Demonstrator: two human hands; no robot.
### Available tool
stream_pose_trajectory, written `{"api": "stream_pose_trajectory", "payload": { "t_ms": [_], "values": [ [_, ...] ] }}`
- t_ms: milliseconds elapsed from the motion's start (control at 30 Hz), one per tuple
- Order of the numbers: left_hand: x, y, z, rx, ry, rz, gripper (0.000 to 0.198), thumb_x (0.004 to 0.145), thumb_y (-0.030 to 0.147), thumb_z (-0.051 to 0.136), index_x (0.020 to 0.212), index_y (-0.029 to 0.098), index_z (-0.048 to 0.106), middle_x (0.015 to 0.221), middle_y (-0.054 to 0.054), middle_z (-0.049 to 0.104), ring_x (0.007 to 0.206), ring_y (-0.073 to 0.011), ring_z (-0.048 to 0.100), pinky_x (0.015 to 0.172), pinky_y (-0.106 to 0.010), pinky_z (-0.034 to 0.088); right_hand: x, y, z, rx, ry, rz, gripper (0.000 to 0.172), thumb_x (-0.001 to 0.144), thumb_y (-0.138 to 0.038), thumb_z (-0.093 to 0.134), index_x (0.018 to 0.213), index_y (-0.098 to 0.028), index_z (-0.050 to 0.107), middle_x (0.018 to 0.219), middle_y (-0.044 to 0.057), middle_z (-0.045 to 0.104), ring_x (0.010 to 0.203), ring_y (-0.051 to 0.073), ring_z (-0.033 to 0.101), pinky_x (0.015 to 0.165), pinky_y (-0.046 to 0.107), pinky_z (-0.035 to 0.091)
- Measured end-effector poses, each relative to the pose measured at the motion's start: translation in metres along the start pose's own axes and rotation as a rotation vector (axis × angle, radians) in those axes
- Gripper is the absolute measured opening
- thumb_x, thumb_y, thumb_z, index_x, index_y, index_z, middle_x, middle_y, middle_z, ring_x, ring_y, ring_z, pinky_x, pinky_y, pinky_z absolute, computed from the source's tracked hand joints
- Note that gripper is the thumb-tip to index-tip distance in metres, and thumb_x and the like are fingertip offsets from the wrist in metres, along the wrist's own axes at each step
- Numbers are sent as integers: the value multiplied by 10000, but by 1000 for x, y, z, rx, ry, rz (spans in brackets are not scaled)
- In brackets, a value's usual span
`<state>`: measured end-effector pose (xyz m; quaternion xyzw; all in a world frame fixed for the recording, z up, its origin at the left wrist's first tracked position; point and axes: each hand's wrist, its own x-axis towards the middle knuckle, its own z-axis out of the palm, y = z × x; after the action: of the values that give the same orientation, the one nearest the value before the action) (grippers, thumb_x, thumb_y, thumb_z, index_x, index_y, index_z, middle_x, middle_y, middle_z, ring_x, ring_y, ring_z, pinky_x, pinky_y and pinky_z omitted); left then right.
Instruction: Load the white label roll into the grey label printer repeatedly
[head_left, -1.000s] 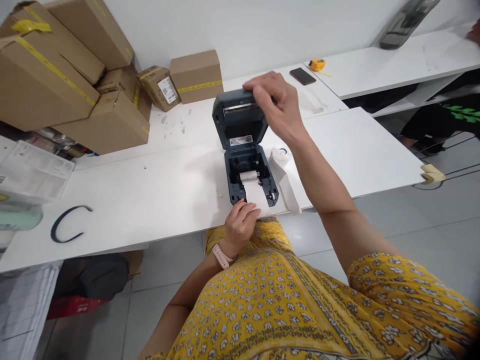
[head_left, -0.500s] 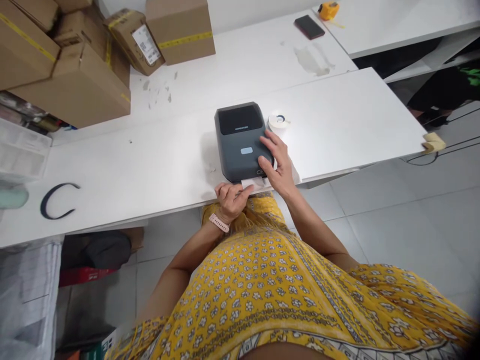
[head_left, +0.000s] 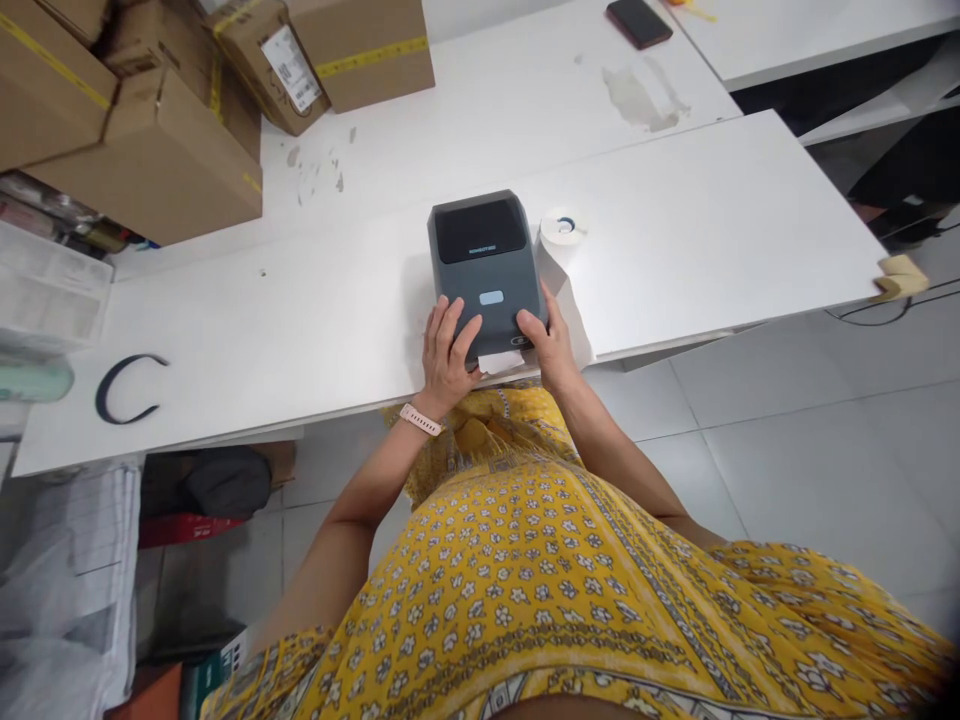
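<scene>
A dark grey label printer (head_left: pixel 491 270) with a black window and a light blue button stands at the table's front edge. White label paper (head_left: pixel 501 362) sticks out of its front. My left hand (head_left: pixel 448 350), with a pink watch band on the wrist, grips the printer's front left corner, fingers on its top and side. On the opposite side, my right hand (head_left: pixel 553 345) holds the front right corner, thumb on top and fingers along the side. Beside the printer on the right is a roll of white labels (head_left: pixel 561 228), its loose strip running toward the table edge.
Cardboard boxes (head_left: pixel 180 150) are stacked at the back left of the white table (head_left: pixel 315 330). A dark curved band (head_left: pixel 109 392) lies at the left, near a clear plastic container (head_left: pixel 52 300). A black phone (head_left: pixel 639 22) rests at the back right.
My left hand has left the label paper at the front and moved up onto the printer's left corner. My right hand has slid slightly down the right side.
</scene>
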<state>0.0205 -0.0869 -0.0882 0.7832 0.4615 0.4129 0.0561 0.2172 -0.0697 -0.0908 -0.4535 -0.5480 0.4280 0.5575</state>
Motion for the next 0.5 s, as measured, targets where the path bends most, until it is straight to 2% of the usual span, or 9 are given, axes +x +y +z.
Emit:
{"api": "stream_pose_trajectory", "payload": {
  "t_ms": [133, 333, 400, 500],
  "values": [
    [-7, 0, 4, -2, 18, -4, 816, 827, 848, 492, 1359, 235, 572, 1526, -159, 505, 1573, -362, 260, 1267, -615, 248, -2, -5, 3, 63, 69, 124, 855, 819, -711, 657, 1543, -329, 409, 1548, 59, 523, 1446, 313, 480, 1235, 594, 366],
    [-7, -3, 14, 27, 57, 2, 747, 853, 813, 499, 1331, 243, 568, 1480, -151, 536, 1563, -352, 289, 1267, -615, 264, -3, 3, 3, 45, 95, 90, 787, 844, -667, 655, 1525, -343, 432, 1556, 48, 506, 1484, 320, 423, 1254, 611, 318],
    [-3, 1, 11, 14, 69, 10, 711, 872, 773, 519, 1343, 242, 555, 1488, -148, 525, 1560, -348, 292, 1266, -610, 267, -1, 2, 4, 50, 95, 87, 809, 833, -684, 656, 1524, -328, 430, 1556, 62, 505, 1472, 326, 436, 1249, 607, 327],
    [-2, 22, -6, -24, 56, 6, 648, 896, 669, 588, 1381, 243, 525, 1531, -139, 483, 1551, -334, 306, 1255, -589, 290, 0, -9, 5, 20, 100, 18, 849, 832, -706, 644, 1544, -321, 389, 1609, 73, 438, 1493, 328, 407, 1251, 591, 328]
  ]
}}
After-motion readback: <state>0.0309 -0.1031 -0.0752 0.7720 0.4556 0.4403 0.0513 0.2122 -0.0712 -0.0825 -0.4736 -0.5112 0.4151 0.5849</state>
